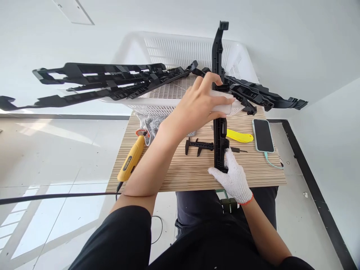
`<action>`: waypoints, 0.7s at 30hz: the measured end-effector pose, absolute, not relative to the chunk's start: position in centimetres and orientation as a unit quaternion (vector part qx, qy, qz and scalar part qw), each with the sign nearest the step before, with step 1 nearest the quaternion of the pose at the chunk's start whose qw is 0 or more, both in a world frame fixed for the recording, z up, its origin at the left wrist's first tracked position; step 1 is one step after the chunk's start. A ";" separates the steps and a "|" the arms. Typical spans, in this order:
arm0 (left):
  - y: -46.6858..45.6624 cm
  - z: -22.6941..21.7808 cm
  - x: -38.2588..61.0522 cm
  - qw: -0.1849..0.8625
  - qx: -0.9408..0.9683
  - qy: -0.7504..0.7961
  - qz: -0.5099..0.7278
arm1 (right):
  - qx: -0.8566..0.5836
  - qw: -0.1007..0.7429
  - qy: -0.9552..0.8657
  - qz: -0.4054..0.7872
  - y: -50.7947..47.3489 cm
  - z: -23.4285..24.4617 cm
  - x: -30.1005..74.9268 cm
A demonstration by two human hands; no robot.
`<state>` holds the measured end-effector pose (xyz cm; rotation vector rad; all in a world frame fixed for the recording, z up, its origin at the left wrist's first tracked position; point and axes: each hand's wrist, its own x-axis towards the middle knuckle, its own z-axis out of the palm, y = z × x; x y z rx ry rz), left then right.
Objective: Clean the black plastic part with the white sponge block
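Observation:
A long black plastic rail (218,48) stands nearly upright on the small striped wooden table (174,176). My right hand (233,176), in a white knit glove, grips its lower end against the tabletop. My bare left hand (197,105) is closed on a white block or cloth (230,107) pressed against the rail's middle. A black plastic caliper (198,145) lies flat just left of the rail. A yellow-handled knife (240,136) lies just right of it.
A white mesh basket (180,52) behind the table holds several long black rails (92,80) that stick out left and right (270,96). A yellow corded rotary tool (131,159), a grey glove (152,123) and a charging phone (263,135) lie on the table.

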<state>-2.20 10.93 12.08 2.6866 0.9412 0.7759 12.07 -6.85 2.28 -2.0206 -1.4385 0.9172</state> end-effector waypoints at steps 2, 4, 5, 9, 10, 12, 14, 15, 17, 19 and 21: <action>10.6 12.1 -2.2 0.101 0.908 0.316 0.257 | -0.738 0.250 -0.523 0.344 -6.9 2.2 12.1; 10.3 12.1 -2.3 0.108 0.907 0.320 0.250 | -0.740 0.248 -0.520 0.347 -6.9 2.2 12.1; 10.2 12.2 -2.4 0.113 0.907 0.322 0.247 | -0.741 0.246 -0.520 0.346 -6.9 2.2 12.1; 10.3 12.6 -3.3 0.134 0.906 0.323 0.240 | -0.742 0.245 -0.524 0.339 -7.0 2.2 12.0; 10.3 12.8 -3.6 0.138 0.905 0.327 0.236 | -0.743 0.246 -0.525 0.335 -7.0 2.1 12.0; 10.5 13.1 -4.4 0.142 0.900 0.346 0.222 | -0.745 0.244 -0.527 0.327 -7.1 2.1 11.9; 10.6 13.4 -5.1 0.140 0.895 0.368 0.210 | -0.746 0.237 -0.530 0.327 -7.1 2.1 11.9; 10.5 13.5 -5.4 0.139 0.893 0.376 0.206 | -0.745 0.233 -0.533 0.328 -7.1 2.1 11.9; 10.2 13.8 -6.0 0.138 0.889 0.387 0.203 | -0.740 0.225 -0.541 0.330 -7.0 2.3 11.9; 9.6 14.1 -6.4 0.141 0.885 0.396 0.198 | -0.734 0.222 -0.552 0.329 -7.0 2.6 11.9; 8.8 14.4 -7.0 0.140 0.880 0.413 0.188 | -0.726 0.221 -0.562 0.329 -6.9 2.8 11.9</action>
